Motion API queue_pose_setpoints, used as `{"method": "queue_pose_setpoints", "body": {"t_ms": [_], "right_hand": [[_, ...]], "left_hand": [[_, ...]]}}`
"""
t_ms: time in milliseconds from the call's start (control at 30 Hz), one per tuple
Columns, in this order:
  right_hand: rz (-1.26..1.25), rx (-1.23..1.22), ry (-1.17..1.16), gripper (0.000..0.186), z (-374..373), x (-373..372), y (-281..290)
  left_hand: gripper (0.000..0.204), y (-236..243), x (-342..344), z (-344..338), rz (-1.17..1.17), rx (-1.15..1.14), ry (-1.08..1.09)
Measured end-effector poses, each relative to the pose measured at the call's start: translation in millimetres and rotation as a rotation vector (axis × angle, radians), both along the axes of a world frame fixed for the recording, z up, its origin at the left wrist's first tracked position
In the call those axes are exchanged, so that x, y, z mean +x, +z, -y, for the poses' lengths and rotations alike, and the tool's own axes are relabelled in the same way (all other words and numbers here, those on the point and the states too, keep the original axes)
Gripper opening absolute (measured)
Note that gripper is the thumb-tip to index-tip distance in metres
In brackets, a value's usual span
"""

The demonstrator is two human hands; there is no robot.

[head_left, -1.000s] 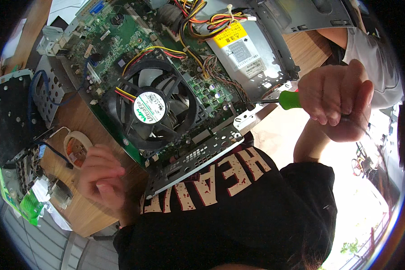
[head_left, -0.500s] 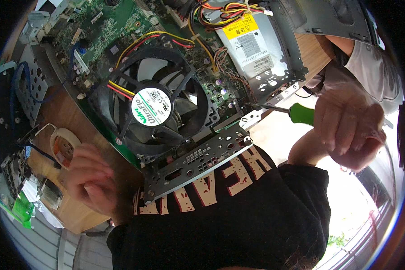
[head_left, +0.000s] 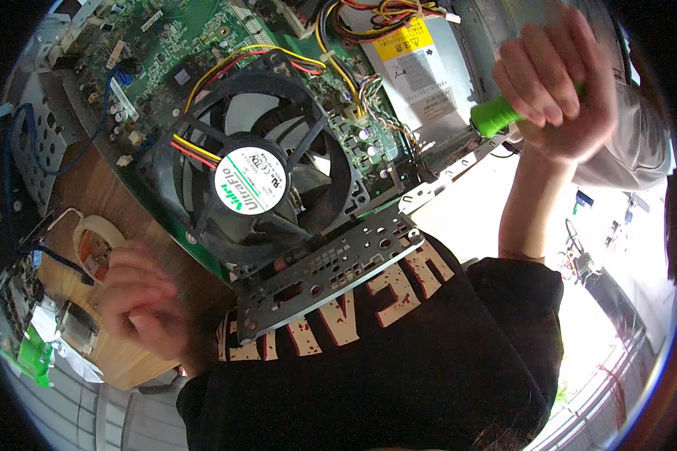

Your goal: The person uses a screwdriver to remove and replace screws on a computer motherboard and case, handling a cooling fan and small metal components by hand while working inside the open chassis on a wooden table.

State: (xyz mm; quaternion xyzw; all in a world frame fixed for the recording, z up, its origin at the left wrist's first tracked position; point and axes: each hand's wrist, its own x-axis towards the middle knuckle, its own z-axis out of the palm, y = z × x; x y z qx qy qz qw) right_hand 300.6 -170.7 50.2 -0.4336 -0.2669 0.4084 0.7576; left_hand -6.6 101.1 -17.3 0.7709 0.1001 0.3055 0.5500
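The likeliest trouble lay at the tip of the green-handled screwdriver (head_left: 495, 114): its dark shaft ran down toward the thin silver metal bracket (head_left: 447, 174) at the case edge, with bundled coloured wires (head_left: 387, 113) and the green circuit board (head_left: 195, 45) just beside it, so a slip off the fastener could, in my judgement, have gouged the board or snagged a wire. The grip was high on the handle and the shaft angled, which would have made such a slip easier; whether the tip sat in a screw head could not be told. The right hand (head_left: 557, 83), at about two o'clock in the view, was closed tight around the screwdriver handle, fingers wrapped and knuckles up. The left hand (head_left: 139, 308), at about eight o'clock, was blurred and loosely curled above the brown wooden table (head_left: 139, 248); whether it held anything could not be told, and it lay near a pale roll of tape (head_left: 94, 240) at its ten o'clock. The large black round cooling fan (head_left: 252, 184) sat at the centre, with the perforated grey metal port plate (head_left: 331, 274) at its five o'clock and the silver boxed power supply with a yellow label (head_left: 417, 68) at its one o'clock.
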Motion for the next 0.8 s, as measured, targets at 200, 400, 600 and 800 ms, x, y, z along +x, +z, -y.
{"method": "queue_pose_setpoints", "body": {"t_ms": [200, 400, 600, 800], "right_hand": [[-0.176, -0.036, -0.011, 0.024, -4, 14, -7], [0.684, -0.281, -0.179, 0.034, 0, -12, 2], [1.085, -0.755, -0.411, 0.06, 28, -50, 39], [1.09, -0.651, -0.229, 0.034, 2, -43, 33]], "left_hand": [[0.039, -1, -4, -7, -0.013, -0.016, 0.05], [0.041, 6, -2, -4, -0.048, -0.032, 0.039], [0.034, 7, -1, 1, -0.074, -0.076, -0.016], [0.026, 2, 0, 1, -0.092, -0.075, -0.068]]}}
